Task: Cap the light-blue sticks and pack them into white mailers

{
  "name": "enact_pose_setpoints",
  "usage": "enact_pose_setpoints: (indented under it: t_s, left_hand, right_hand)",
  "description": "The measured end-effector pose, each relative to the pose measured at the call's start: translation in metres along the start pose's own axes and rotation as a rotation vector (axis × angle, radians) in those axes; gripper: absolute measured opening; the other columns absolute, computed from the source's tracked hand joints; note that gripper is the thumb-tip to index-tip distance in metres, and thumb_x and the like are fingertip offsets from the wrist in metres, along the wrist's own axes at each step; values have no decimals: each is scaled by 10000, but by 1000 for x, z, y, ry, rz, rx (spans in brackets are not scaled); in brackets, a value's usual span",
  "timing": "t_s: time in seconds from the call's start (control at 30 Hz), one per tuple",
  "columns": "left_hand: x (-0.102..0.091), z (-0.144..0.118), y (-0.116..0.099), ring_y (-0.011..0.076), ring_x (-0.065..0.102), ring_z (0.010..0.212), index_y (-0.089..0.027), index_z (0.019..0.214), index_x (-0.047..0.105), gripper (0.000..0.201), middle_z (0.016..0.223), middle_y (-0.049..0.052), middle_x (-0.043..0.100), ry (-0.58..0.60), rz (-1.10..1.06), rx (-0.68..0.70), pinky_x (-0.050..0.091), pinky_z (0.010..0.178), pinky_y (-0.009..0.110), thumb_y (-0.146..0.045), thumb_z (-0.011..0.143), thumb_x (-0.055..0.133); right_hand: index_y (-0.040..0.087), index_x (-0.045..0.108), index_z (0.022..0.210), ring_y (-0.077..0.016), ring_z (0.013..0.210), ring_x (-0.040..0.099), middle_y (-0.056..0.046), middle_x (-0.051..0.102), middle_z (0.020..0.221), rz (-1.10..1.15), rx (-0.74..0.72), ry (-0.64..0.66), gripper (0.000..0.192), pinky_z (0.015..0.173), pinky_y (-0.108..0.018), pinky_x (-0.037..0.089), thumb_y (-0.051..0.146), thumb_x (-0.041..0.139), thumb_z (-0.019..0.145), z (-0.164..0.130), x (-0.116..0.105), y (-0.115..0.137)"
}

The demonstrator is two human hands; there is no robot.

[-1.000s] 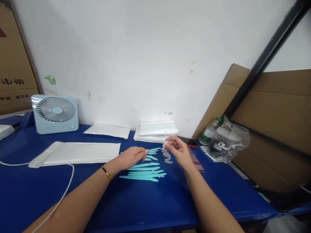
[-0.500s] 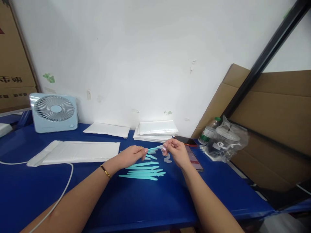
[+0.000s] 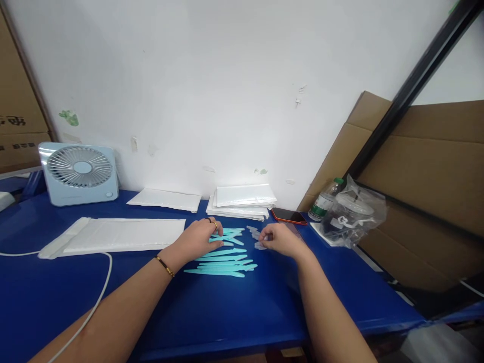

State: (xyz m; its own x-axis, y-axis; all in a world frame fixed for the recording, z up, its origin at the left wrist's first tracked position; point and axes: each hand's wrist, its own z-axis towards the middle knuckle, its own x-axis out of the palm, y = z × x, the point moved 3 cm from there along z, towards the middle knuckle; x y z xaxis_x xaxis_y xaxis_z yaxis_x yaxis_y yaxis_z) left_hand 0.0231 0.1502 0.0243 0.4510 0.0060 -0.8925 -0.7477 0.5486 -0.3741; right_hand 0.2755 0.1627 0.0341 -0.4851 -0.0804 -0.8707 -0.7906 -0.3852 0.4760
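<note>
While both forearms reach in from the near edge of the blue table (image 3: 234, 312), the hands sit low on the tabletop mid-frame. Nearest the viewer: a row of teal plastic sticks (image 3: 221, 264) lying flat, roughly parallel, tips pointing right. Left hand (image 3: 196, 239) rests palm down w/ fingers curled over the far end of that pile, fingertips touching a teal stick; can't tell if it's pinched or just pressed. Gold bracelet (image 3: 165, 266) on the left wrist, ring on one finger. Right hand (image 3: 282, 239) is just right of the sticks, fingers bent down on small clear plastic caps (image 3: 256, 237), a few scattered between the 2 hands; whether it grips one, can't tell. White cable (image 3: 96, 297) curves across the table at left.

Further back: wide white padded envelope (image 3: 121, 234) left of the hands, thinner white sheet (image 3: 164, 200) behind it, stack of white envelopes (image 3: 242, 199) by the wall. Phone w/ red case (image 3: 289, 216) lies just right of that stack. Next: water bottle (image 3: 325, 199) and a crinkled clear bag (image 3: 355, 212) w/ a lidded cup inside. Far left, pale blue desk fan (image 3: 77, 174) faces the viewer. Cardboard sheets (image 3: 427, 171) lean at right, white wall (image 3: 227, 91) behind.
</note>
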Motion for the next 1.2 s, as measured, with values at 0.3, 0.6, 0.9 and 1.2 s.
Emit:
enact_pose_setpoints:
  t_s: [0.3,0.6,0.9,1.2]
  left_hand:
    - [12,-1,0,152,556,630,-232,710,651,142,717,0,663,171,-40,-71,320,508,236,-340,725,559]
    - [20,6,4,157,565,660,-218,703,638,121,721,14,648,122,-27,-58,345,555,247,-301,729,555]
    - [4,3,0,162,567,739,-227,846,656,268,859,22,624,82,-121,6,397,609,242,-451,714,588]
    - [12,0,-6,136,576,646,-249,743,696,175,745,2,678,248,-178,73,364,541,216,-341,741,548]
  right_hand:
    - [191,698,723,-136,603,575,-6,661,671,42,-35,179,76,521,-215,384,213,676,653,4,20,6]
    - [192,704,707,-116,548,549,4,628,602,167,-104,105,85,503,-211,390,268,690,672,15,41,26]
    - [181,709,793,-143,639,585,-32,674,733,97,-30,-80,134,578,-230,424,222,611,711,10,2,-12]
    - [173,696,777,-135,621,574,-27,654,701,39,-26,-51,141,569,-226,408,278,631,709,16,16,-12]
